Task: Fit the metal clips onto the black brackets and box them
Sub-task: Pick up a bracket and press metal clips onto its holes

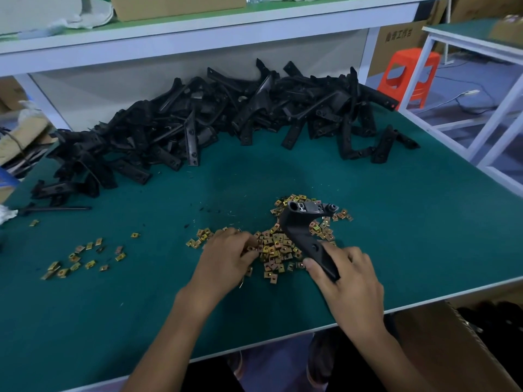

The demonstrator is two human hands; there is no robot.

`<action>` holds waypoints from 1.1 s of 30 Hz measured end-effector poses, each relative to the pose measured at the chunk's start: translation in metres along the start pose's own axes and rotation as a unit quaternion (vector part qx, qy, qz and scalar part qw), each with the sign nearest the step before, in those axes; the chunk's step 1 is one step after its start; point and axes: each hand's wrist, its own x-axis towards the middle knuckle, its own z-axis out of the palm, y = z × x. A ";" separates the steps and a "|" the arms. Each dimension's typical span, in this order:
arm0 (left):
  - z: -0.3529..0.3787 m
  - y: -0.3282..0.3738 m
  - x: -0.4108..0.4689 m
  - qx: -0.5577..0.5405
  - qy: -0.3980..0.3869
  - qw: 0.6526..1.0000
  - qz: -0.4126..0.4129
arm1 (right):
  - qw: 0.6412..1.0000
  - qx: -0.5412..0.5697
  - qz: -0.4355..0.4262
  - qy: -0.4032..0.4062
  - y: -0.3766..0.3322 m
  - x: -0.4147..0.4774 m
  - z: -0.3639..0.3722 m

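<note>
We judge it early: our right hand (348,281) grips one black bracket (297,227), our left hand (226,256) curls into the metal clips (278,251), hold unclear; the bracket heap (226,114) is left to do

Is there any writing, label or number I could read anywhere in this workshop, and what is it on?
"工作台": the end of a dark printed line on the brown cardboard box behind the red stool. The two characters before it are too blurred to read.
No readable text shows on the black brackets, the metal clips or the other cartons.
</note>
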 end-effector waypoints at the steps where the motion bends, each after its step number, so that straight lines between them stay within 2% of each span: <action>1: -0.001 0.000 0.001 -0.007 0.004 1.000 0.001 | 1.000 -0.003 -0.003 0.000 0.000 0.000 0.000; 4: -0.006 0.002 0.001 -0.067 0.044 0.997 -0.010 | 1.000 -0.007 -0.007 -0.002 -0.001 0.000 -0.001; 6: -0.013 0.004 0.001 -0.150 0.076 0.985 -0.051 | 1.000 -0.018 -0.022 -0.011 -0.001 -0.001 -0.002; 9: -0.025 0.009 0.002 -0.290 0.093 0.948 -0.094 | 0.996 -0.049 -0.064 -0.046 -0.004 -0.003 -0.002; 13: -0.040 0.014 0.003 -0.402 0.091 0.905 -0.100 | 0.992 -0.063 -0.092 -0.053 -0.007 -0.004 -0.003; 16: -0.047 0.015 -0.001 -0.478 0.059 0.870 -0.106 | 0.991 -0.063 -0.102 -0.055 -0.006 -0.004 -0.003; 19: -0.049 0.018 -0.003 -0.492 0.057 0.862 -0.108 | 0.990 -0.064 -0.108 -0.056 -0.006 -0.004 -0.002; 24: -0.047 0.021 -0.002 -0.472 0.037 0.872 -0.125 | 0.988 -0.065 -0.132 -0.054 -0.005 -0.004 -0.002; 29: -0.046 0.020 0.000 -0.455 0.073 0.880 -0.118 | 0.984 -0.078 -0.148 -0.055 -0.004 -0.004 -0.002; 33: -0.047 0.020 -0.003 -0.446 0.047 0.887 -0.108 | 0.983 -0.082 -0.155 -0.048 -0.003 -0.004 -0.001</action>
